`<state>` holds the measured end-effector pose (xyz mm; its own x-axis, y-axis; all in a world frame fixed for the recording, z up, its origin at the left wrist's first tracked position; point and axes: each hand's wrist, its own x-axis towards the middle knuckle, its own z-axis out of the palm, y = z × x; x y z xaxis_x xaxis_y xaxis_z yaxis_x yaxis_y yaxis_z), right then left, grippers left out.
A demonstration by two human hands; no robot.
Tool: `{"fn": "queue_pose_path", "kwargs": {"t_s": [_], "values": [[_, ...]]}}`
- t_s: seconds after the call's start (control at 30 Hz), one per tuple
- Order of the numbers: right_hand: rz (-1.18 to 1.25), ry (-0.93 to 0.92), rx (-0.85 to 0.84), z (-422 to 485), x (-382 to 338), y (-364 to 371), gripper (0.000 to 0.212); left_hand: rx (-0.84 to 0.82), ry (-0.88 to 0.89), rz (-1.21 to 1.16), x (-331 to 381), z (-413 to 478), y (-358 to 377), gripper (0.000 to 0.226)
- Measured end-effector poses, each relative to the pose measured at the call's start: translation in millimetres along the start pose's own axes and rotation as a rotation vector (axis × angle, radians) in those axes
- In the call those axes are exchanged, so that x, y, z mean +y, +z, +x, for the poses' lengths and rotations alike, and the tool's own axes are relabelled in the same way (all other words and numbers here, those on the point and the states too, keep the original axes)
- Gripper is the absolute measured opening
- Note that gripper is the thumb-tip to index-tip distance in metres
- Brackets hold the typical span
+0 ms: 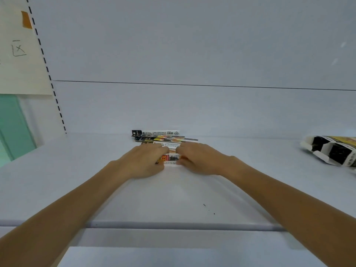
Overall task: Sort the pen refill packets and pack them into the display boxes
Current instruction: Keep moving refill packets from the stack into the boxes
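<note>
Several long, narrow pen refill packets (163,136) lie in a loose pile near the back of the white table, against the wall. My left hand (143,160) and my right hand (200,158) rest side by side on the near part of the pile, each closed on an end of the front packets (170,158), which show red, yellow and white print between the two hands. The ends of those packets are hidden under my fingers. Black and white display boxes (333,151) lie tipped over at the far right of the table.
The white table (173,191) runs to a white wall behind. A cream paper sheet (21,54) with an orange tape strip hangs at the upper left, above a green panel (13,128). A table edge crosses the foreground.
</note>
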<state>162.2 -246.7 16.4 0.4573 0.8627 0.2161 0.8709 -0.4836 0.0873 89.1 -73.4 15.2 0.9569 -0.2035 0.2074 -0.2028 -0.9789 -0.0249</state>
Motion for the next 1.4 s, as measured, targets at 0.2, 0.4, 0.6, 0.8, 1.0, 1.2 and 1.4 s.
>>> {"fn": "queue_pose_path", "kwargs": {"t_s": [0.2, 0.4, 0.6, 0.8, 1.0, 1.2, 1.4], "values": [[0.027, 0.076, 0.023, -26, 18, -5, 0.034, -0.117, 0.028, 0.073, 26, 23, -11, 0.009], [0.082, 0.190, -0.002, -74, 57, -29, 0.042, -0.031, 0.108, 0.007, 75, 50, -3, 0.004], [-0.180, 0.213, 0.014, -133, 101, -37, 0.023, -0.028, 0.161, 0.091, 149, 85, -1, 0.045], [-0.077, 0.233, 0.084, -201, 166, -56, 0.042, 0.173, 0.121, 0.157, 226, 123, 7, 0.019], [0.935, 0.517, 0.659, -260, 214, -67, 0.040, 0.313, 0.006, -0.191, 304, 142, 3, 0.034], [0.472, 0.376, 0.632, -311, 241, -72, 0.019, 0.111, -0.038, -0.220, 365, 162, 4, 0.012], [0.234, 0.613, 0.667, -388, 309, -80, 0.028, 0.125, -0.043, 0.002, 381, 155, 11, 0.034]]}}
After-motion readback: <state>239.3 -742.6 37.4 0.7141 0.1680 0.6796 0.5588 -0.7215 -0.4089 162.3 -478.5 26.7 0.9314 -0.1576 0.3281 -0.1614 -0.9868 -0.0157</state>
